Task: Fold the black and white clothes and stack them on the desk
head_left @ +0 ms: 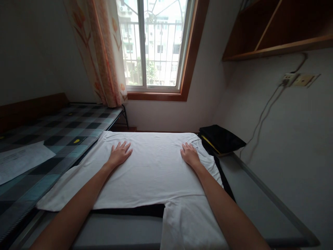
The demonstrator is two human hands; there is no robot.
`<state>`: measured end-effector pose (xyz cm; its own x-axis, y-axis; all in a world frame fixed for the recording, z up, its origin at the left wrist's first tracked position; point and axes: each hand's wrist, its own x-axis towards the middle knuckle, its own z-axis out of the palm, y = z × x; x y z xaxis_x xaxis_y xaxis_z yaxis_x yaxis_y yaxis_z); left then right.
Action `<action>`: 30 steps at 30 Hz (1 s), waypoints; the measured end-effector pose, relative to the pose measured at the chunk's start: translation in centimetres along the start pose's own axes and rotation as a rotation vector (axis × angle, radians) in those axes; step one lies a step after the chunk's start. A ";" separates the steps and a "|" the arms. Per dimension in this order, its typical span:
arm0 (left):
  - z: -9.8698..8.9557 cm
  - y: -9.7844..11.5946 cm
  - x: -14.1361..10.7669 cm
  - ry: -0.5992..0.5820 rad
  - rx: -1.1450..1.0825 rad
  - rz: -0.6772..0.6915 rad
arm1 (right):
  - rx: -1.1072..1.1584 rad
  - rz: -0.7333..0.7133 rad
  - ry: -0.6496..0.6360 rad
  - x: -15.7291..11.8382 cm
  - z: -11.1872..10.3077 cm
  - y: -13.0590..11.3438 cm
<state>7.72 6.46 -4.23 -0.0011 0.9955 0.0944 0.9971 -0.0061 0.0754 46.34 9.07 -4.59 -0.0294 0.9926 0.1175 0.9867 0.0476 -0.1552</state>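
A white T-shirt (156,166) lies spread out sideways over a grey table (125,227). One sleeve hangs toward me at the near edge, right of the middle. My left hand (119,154) rests flat on the shirt's left part, fingers spread. On the right part, near the collar side, my right hand (190,155) lies palm down with its fingers stretched out. Dark cloth (132,210) shows from under the shirt along its near and right edges.
A folded black item with a yellow edge (221,139) sits at the table's far right. Left stands a bed with a checked mattress (85,119) and paper sheets (24,158). Ahead is a curtained window (156,45); a shelf (281,47) and a socket cord (262,113) are right.
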 end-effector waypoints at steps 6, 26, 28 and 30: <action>-0.1 0.0 0.0 -0.010 -0.004 -0.001 | 0.012 -0.003 0.010 0.0 0.1 0.1; 0.1 -0.1 0.0 0.005 -0.011 0.002 | 0.022 0.000 0.007 0.0 0.2 0.1; 0.1 -0.1 0.0 0.007 -0.012 0.003 | 0.016 -0.005 0.013 0.0 0.2 0.1; 0.2 -0.2 0.1 0.009 -0.013 0.002 | 0.009 -0.009 0.016 0.0 0.2 0.2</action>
<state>7.57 6.57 -4.43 -0.0001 0.9946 0.1037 0.9961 -0.0091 0.0880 46.45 9.14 -4.84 -0.0356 0.9902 0.1350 0.9850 0.0576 -0.1626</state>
